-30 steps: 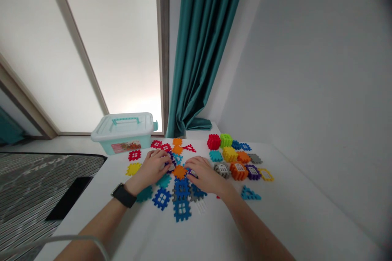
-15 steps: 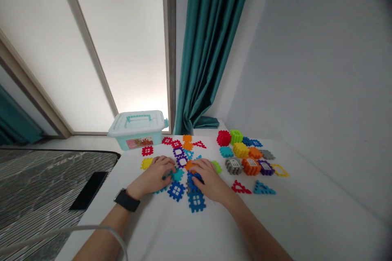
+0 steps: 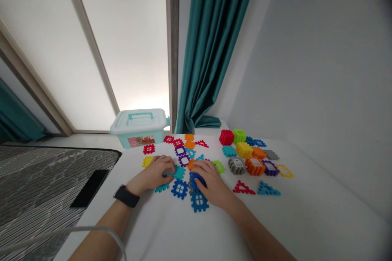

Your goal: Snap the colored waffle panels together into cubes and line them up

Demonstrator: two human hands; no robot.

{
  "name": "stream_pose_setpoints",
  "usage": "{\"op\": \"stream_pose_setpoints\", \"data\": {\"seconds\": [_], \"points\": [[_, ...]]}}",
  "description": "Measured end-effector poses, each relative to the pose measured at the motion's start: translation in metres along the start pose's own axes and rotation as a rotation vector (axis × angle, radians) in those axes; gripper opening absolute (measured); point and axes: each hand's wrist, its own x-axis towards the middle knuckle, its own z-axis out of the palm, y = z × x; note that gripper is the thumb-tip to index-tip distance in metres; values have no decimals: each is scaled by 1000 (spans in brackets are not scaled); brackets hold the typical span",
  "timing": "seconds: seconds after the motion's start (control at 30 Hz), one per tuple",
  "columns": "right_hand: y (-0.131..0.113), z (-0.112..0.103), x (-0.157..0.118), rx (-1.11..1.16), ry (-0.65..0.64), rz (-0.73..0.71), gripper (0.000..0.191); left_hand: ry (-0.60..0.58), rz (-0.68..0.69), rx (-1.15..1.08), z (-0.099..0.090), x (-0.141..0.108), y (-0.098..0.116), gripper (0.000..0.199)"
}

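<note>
Far left, the white table has its edge running next to a striped floor covering, with a flat black slab lying there. A lidded box sits by the far-left corner, so things get tight back there. The left hand is down at a teal tile, fingers curled at its left edge; can't tell if they're really pinching it. A blue window tile is just nearer, with loads of tabletop on the near side. The right hand is apart from the left, fingers reaching over an orange tile, thumb on a dark blue tile; can't tell if it's gripping either. Right of that, there's decent room before the wall.

Texture-wise, the box looks like smooth pale plastic with a picture label. The tiles are flat squares with chunky toothed edges, some with window cutouts. Over right, a red triangle has holes through it, and the gray stack and orange stack look ridged down the sides.
</note>
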Motion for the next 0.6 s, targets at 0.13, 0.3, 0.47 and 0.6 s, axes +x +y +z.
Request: {"op": "stream_pose_setpoints", "data": {"seconds": [0.13,0.3,0.47,0.6], "points": [[-1,1,0,21,-6,-4,30,8,-6,2,-1,1,1,14],[1,2,-1,20,17,3,32,30,-29,-27,-4,1,3,19],[4,3,-1,10,37,4,32,92,-38,-52,-9,1,8,20],[4,2,0,16,55,0,31,156,-10,-60,-10,2,9,19]]}}
